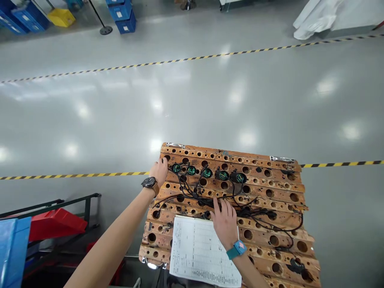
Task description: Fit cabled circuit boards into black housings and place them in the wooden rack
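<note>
My left hand (159, 171), with a dark-faced watch at the wrist, is at the upper left edge of a brown board full of round holes (282, 196); its fingers are bent around the edge. To its right, round black devices with green circuit faces (207, 173) lie in a row, several of them wired with black cables. My right hand (225, 220), wearing a teal-banded watch, lies palm down with fingers apart on the black cable bundle (207, 201). Below that hand, partly covered by it, is a printed form (198, 248) with a table on it.
Grey glossy floor (192, 108) with yellow-black striped tape (90, 175) surrounds the board. At lower left stand a red bin (60, 224) and a blue bin (13, 244) on a dark rack. Blue crates (121, 14) and a white sheet (315, 20) are farther off.
</note>
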The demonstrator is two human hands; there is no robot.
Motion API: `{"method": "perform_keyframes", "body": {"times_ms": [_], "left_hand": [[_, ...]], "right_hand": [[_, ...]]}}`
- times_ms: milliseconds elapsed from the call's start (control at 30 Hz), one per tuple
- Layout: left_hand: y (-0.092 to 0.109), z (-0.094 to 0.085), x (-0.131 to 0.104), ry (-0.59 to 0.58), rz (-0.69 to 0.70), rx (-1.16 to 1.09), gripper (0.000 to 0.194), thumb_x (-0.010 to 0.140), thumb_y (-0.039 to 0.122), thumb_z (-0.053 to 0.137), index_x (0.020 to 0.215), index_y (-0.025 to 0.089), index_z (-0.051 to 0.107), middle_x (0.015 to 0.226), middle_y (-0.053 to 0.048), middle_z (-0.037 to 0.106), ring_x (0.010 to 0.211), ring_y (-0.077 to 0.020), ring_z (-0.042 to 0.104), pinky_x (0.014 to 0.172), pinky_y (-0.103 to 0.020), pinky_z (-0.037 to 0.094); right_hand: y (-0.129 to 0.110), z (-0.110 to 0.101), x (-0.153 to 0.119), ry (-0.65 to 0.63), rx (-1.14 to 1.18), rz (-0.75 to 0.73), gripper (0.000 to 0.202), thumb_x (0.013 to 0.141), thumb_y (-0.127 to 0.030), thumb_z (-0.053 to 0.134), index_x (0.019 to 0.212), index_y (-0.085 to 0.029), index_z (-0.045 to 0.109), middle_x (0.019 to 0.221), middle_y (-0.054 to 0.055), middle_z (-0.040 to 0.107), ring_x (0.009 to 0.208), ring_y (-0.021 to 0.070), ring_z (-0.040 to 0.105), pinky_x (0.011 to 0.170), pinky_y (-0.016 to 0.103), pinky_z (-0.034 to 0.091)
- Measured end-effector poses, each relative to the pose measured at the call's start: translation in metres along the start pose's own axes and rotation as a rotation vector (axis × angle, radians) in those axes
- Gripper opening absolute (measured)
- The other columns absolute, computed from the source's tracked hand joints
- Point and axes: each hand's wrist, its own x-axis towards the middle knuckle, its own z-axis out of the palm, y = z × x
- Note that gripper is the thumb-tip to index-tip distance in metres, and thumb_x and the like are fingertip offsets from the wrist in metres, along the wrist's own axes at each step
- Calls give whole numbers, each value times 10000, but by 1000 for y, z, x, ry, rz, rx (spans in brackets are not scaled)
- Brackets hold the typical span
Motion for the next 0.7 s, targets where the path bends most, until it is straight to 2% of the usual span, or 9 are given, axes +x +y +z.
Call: {"method": "perform_keyframes", "body": {"times_ms": [133,233,300,400,533,600,700], "left_hand": [[3,-2,3,5,-39,-31,330,949,162,496,1276,115,482,1240,-203,585,1099,-300,631,794,-341,541],[1,-2,2,15,-51,-60,423,938,232,554,1329,120,439,1258,-199,574,1107,-311,627,771,-344,547],[-1,-3,-1,27,-48,-75,503,926,253,572,1378,112,402,1278,-209,565,1113,-326,622,779,-367,552],[-2,-4,-7,56,-16,-80,587,898,203,559,1437,89,359,1347,-235,537,1204,-358,568,899,-434,532],[-1,0,-14,146,65,-84,665,863,163,518,1495,64,336,1507,-236,428,1425,-379,369,1147,-496,360],[1,6,-16,220,119,-122,646,871,191,491,1497,82,377,1540,-213,410,1475,-379,304,1201,-520,284],[0,19,-15,279,163,-206,575,878,212,440,1445,134,495,1523,-179,455,1476,-382,312,1217,-580,245]], "right_hand": [[-5,19,-15,45,30,4,552,1028,-326,335,1564,-198,359,1430,218,561,1363,416,472,1072,636,393],[-11,17,-19,54,77,-18,597,1017,-329,358,1590,-177,286,1551,216,445,1461,414,361,1140,665,312],[-8,11,-17,59,88,-23,585,999,-278,372,1572,-171,321,1567,203,430,1482,396,336,1165,653,290],[7,1,-13,70,36,3,510,957,-211,399,1453,-133,489,1478,207,522,1462,404,361,1168,652,287],[30,-9,-14,120,29,-86,337,971,-261,451,1162,-93,672,1271,219,642,1340,394,477,1132,591,359],[30,-9,-16,136,82,-152,314,995,-326,480,1083,-115,696,1149,187,681,1219,350,549,1077,533,418],[15,0,-15,101,129,-201,299,1010,-372,500,1099,-167,700,1028,128,692,1084,303,583,964,470,471]]}}
